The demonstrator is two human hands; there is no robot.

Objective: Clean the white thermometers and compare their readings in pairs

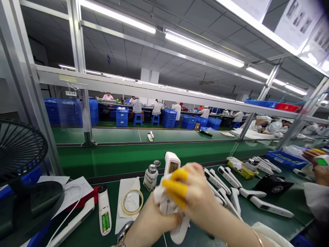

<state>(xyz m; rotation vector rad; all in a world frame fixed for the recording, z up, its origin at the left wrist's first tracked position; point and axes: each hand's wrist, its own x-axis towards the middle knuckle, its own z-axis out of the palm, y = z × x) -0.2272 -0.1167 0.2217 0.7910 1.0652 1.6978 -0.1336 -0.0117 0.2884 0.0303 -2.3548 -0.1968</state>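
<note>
A white handheld infrared thermometer stands tilted at the bench's front, its small screen facing me and its handle pointing down. My left hand is closed around its middle, thumb across the handle. Yellow finger cots cover fingers of my right hand, which is closed and presses a crumpled white cloth against the thermometer's body; my fingers hide much of the contact. Just behind stands a clear bottle with a metal top. Left of my hands, a tape roll lies on white paper.
Several white thermometers lie to the right, near a yellow tray and a black device. A thermometer with exposed green batteries and a black fan are left. A co-worker's hand shows far right. Behind runs a green conveyor.
</note>
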